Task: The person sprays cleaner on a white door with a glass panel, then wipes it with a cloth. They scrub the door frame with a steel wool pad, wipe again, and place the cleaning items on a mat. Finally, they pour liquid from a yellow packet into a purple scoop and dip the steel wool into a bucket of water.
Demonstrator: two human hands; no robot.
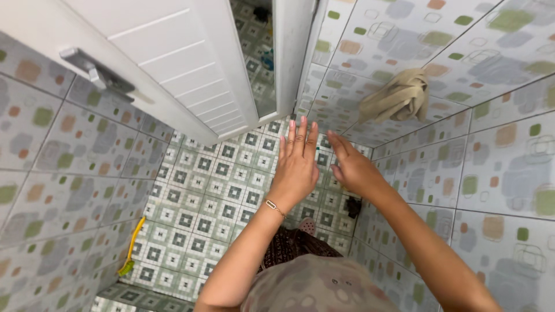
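Beige cloth (399, 97) hangs bunched on the right-hand tiled wall (503, 150), high up beside the corner where the door frame meets the tiles, draped as if caught on a hook or peg that the folds hide. Both hands are raised in front of the chest and neither holds anything. The left hand (298, 162) is spread flat, fingers straight and together, back toward the camera, with a thin gold bracelet (275, 208) at the wrist. The right hand (350, 164) is loosely open too, fingers slightly curled and angled toward the left; it is the nearer of the two to the cloth, which hangs above and to its right, well apart from it. The two hands sit just beside each other; whether they touch cannot be told. A white panelled door (191, 75) with a metal handle (95, 70) stands ajar at the upper left, swung inward. Below lies a patterned tiled floor (202, 196), with a yellow-handled brush (132, 248) leaning at its left edge, tucked against the wall, and a small dark floor drain (352, 206) near the right wall
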